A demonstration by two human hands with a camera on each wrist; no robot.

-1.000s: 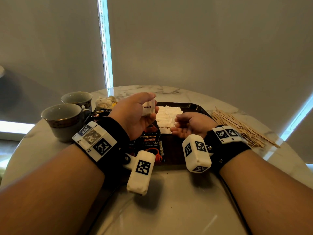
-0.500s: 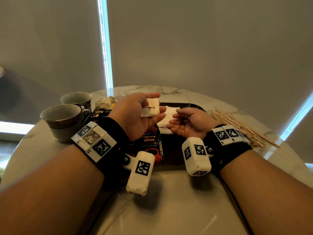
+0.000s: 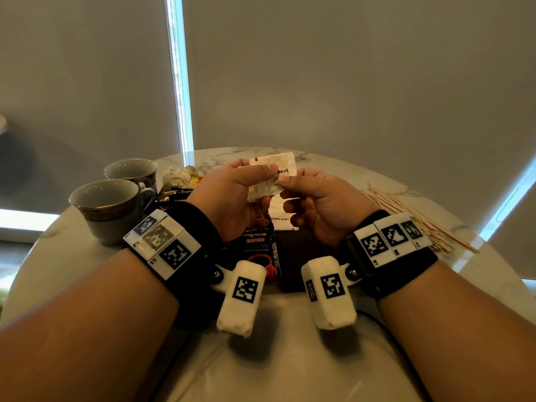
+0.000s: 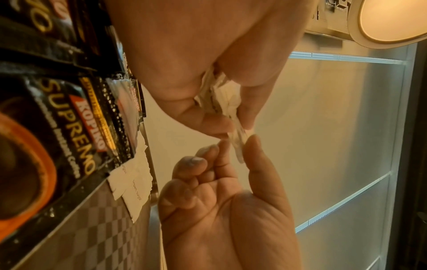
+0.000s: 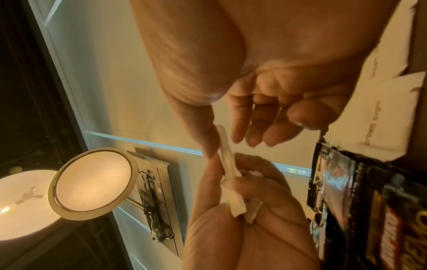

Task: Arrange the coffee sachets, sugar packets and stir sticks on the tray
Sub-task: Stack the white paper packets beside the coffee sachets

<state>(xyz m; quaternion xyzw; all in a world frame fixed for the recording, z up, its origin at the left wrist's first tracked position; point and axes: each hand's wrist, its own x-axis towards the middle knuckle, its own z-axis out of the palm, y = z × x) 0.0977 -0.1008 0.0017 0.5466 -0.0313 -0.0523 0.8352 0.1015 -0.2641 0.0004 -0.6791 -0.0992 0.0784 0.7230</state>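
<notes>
Above the dark tray (image 3: pixel 307 250) my left hand (image 3: pixel 261 181) grips a small stack of white brown-sugar packets (image 3: pixel 278 166). My right hand (image 3: pixel 287 184) meets it and pinches the edge of the top packet between thumb and forefinger. The left wrist view shows that packet (image 4: pixel 238 140) edge-on between the right hand's fingertips (image 4: pixel 253 144). In the right wrist view the stack (image 5: pixel 228 168) sits in the left hand's fingers (image 5: pixel 254 164). Black Kopiko coffee sachets (image 3: pixel 258 250) and more sugar packets (image 3: pixel 280 217) lie on the tray. Wooden stir sticks (image 3: pixel 412 221) lie on the table at right.
Two grey cups (image 3: pixel 110 210) (image 3: pixel 130 171) stand at the table's left. Behind them is a heap of crumpled packets (image 3: pixel 179 177) and loose dark sachets (image 3: pixel 171 197). The round marble table (image 3: pixel 290 358) ends close behind the tray.
Both hands have risen from the tray. The left hand lifted its sugar packets higher and the right hand, empty before, came up and took hold of the top packet.
</notes>
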